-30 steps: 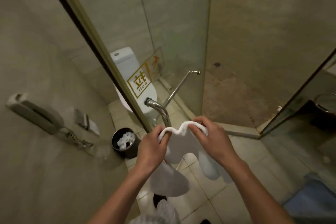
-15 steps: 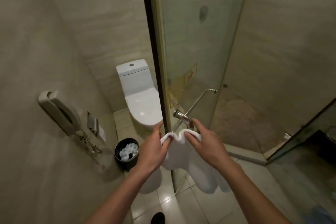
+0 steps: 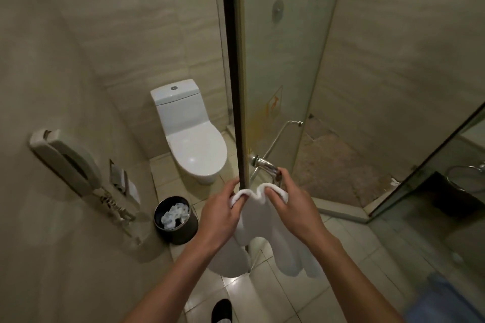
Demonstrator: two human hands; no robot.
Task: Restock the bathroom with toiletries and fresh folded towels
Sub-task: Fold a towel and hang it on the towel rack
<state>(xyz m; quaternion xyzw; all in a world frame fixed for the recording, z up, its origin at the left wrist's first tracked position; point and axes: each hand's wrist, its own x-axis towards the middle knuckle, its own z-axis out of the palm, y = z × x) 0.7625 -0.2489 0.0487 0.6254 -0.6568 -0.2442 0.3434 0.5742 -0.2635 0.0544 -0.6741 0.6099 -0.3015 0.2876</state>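
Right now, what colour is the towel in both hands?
White; the towel shows best in the head view.

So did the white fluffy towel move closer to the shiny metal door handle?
Yes. The white fluffy towel, pinched in the left hand and right hand, now reaches the shiny metal door handle; earlier it hung below.

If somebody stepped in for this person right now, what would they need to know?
Left hand and right hand each pinch the top edge of a white towel, right beside the chrome handle on the glass shower door.
The towel hangs down between the hands and looks not yet settled on the handle.
Left: finish draping it and straighten it. No toiletries are in view.
The bin by the toilet holds crumpled white paper.
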